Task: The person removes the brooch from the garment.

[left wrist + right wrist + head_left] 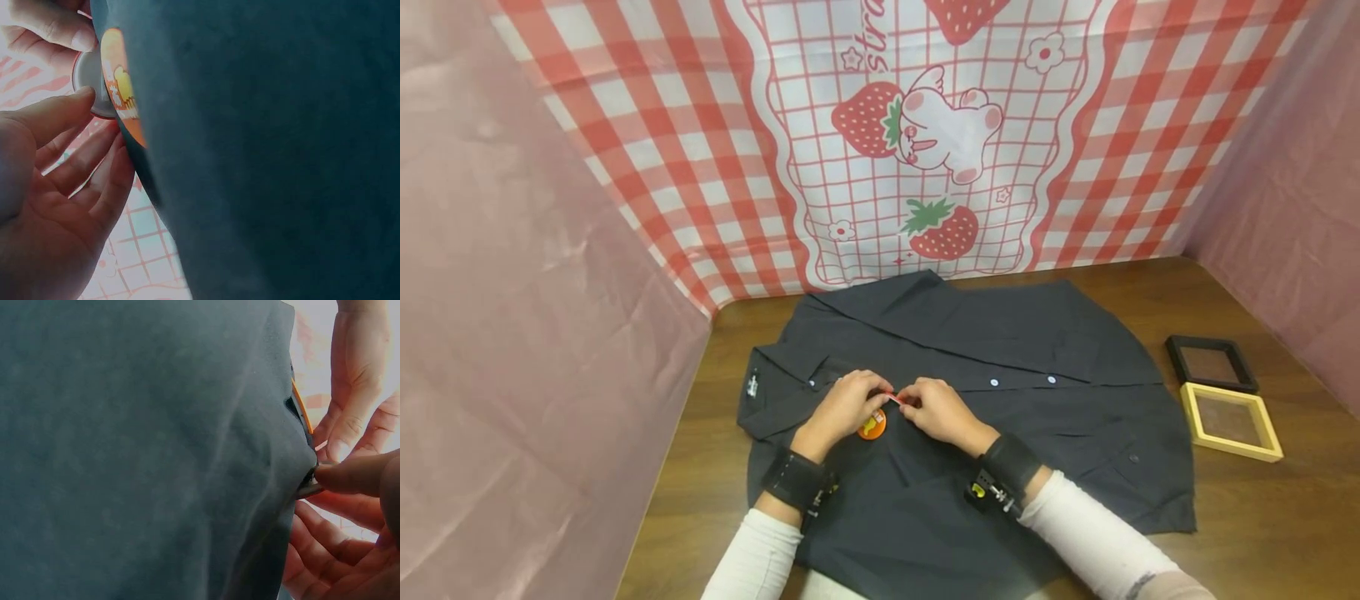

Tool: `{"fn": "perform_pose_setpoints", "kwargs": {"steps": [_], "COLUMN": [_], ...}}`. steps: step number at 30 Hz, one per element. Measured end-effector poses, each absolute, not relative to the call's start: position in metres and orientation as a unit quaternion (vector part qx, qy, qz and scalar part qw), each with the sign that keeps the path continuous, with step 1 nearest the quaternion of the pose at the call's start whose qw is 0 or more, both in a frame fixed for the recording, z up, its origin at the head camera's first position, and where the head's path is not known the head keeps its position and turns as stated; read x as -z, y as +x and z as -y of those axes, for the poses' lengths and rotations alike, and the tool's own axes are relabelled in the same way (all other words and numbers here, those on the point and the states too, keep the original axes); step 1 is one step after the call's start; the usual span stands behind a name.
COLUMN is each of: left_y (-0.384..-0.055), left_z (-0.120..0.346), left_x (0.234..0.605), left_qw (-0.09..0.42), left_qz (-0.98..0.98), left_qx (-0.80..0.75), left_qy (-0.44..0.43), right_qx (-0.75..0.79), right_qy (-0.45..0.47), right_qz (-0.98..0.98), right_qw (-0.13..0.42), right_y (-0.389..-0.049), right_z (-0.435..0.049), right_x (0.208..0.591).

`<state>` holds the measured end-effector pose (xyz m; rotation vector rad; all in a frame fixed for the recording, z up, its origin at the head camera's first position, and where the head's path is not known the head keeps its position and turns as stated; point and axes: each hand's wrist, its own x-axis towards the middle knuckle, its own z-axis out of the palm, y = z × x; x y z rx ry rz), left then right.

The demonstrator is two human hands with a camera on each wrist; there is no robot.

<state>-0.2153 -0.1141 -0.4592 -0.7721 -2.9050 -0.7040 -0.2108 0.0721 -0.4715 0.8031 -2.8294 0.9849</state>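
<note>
Head view: the left hand (847,406) and right hand (946,412) pinch a red-rimmed badge (896,399) over the dark shirt (910,525), right and far of the orange badge (872,425). Left wrist view: fingers grip the red-rimmed badge's edge; grey back visible. Right wrist view: both hands grasp beside the shirt.

Free room lies on the bench (1262,533) in a strip at left between the dark shirt (1060,421) and the left pink cloth (550,333), at the right front corner below the yellow frame (1236,448), and above the shirt between the white sleeves (756,554). Obstacles: the patterned cloth (917,158) closes the back, the right pink cloth (1285,158) walls the right, the black frame (1221,383) stands just beside the yellow one. Left hand (850,404) and right hand (946,412) meet at a red-rimmed disc (89,74), blocking the middle.
</note>
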Motion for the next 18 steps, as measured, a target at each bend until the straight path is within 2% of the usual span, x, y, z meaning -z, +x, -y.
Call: {"fn": "perform_pose_setpoints", "kwargs": {"steps": [11,18], "left_y": [-0.2106,-0.2135], "left_z": [0.1175,0.1135], "left_x": [0.4626,0.4628], "left_qw": [0.051,0.040], "left_qz": [0.937,0.927], "left_qx": [0.228,0.250], "left_qy": [-0.259,-0.276], "right_qx": [-0.302,-0.302], "right_qy": [0.253,0.236], "right_qz": [0.919,0.923], "right_qw": [0.011,0.023], "right_y": [-0.2125,-0.2108], "right_z": [-0.0668,-0.0685], "right_x": [0.4759,0.4778]}}
